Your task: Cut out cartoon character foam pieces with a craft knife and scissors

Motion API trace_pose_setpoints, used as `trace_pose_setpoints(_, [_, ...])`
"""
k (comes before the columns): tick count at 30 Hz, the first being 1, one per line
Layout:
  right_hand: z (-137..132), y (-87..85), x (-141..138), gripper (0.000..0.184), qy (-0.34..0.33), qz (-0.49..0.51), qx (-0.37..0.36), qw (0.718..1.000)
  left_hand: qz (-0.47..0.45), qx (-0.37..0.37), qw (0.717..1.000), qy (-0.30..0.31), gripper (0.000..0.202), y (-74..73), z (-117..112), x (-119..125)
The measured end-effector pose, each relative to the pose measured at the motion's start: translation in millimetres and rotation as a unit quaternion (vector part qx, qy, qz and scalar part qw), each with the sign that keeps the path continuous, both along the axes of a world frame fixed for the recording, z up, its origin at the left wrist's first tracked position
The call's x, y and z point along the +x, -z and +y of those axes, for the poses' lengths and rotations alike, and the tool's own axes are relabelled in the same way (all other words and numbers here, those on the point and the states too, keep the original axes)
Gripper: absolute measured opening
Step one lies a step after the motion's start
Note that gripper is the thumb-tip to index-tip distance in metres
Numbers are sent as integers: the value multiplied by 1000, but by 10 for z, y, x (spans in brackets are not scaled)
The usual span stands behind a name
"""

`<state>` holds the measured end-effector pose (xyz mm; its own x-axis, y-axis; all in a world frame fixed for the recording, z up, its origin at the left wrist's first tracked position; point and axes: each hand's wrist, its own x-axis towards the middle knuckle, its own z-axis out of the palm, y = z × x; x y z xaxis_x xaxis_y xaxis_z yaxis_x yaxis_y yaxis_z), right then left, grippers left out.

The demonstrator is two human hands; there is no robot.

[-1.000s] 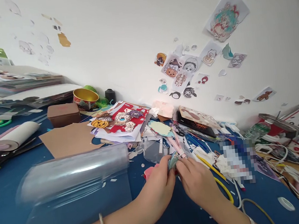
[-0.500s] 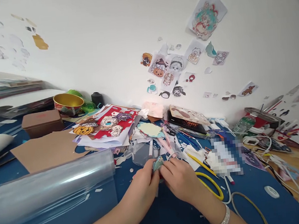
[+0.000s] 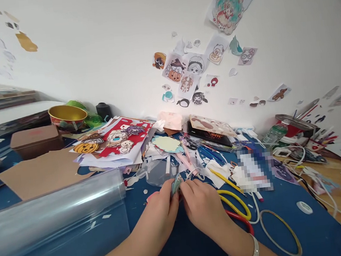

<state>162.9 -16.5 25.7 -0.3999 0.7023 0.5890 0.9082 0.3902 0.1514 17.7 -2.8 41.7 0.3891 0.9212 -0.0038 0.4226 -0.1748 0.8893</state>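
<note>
My left hand (image 3: 160, 211) and my right hand (image 3: 202, 207) meet over the blue table mat (image 3: 176, 248), fingers pinched together on a small teal cut-out piece (image 3: 176, 184) held between them. A pink scrap (image 3: 150, 196) peeks out just left of my left hand. Yellow-handled scissors (image 3: 237, 207) with a red handle part lie right beside my right hand. A roll of clear plastic film (image 3: 54, 211) lies to the left of my left forearm.
A heap of cartoon cut-outs and paper (image 3: 114, 143) sits behind the hands, with brown card (image 3: 42, 174), a brown box (image 3: 34, 140) and a gold tin (image 3: 67, 116) at left. Pens, cables and a ring (image 3: 278, 232) clutter the right. Stickers (image 3: 189, 72) cover the wall.
The view has swung to the right, so everything on the table slid left in the picture. Both hands stay pinched on the teal piece, now showing more of the scissors beside them.
</note>
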Motion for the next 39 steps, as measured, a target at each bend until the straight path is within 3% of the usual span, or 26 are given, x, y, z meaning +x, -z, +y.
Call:
trace_pose_setpoints(4, [-55, 8, -85, 23, 38, 25, 9, 999, -2, 7, 1000, 9, 20, 39, -32, 23])
trace_pose_setpoints(9, [-51, 37, -99, 32, 17, 45, 32, 998, -18, 5, 1000, 19, 17, 42, -54, 29])
trace_pose_setpoints(13, [-3, 76, -55, 37, -18, 52, 58, 997, -36, -6, 999, -13, 15, -9, -22, 28])
trace_pose_setpoints(18, [23, 102, -51, 36, -53, 62, 62, 995, -50, -22, 997, -60, 18, 9, 40, 33])
trace_pose_setpoints(23, [26, 107, -44, 36, -41, 95, 75, 992, -62, -18, 996, -64, 16, 53, 26, 31])
trace_pose_setpoints(32, [40, 29, 73, 26, -19, 131, 102, 986, -91, -29, 991, -90, 21, -28, -35, 7])
trace_pose_setpoints(39, [32, -13, -12, 29, -38, 84, 51, 994, -91, -9, 993, -70, 21, 14, -31, 8])
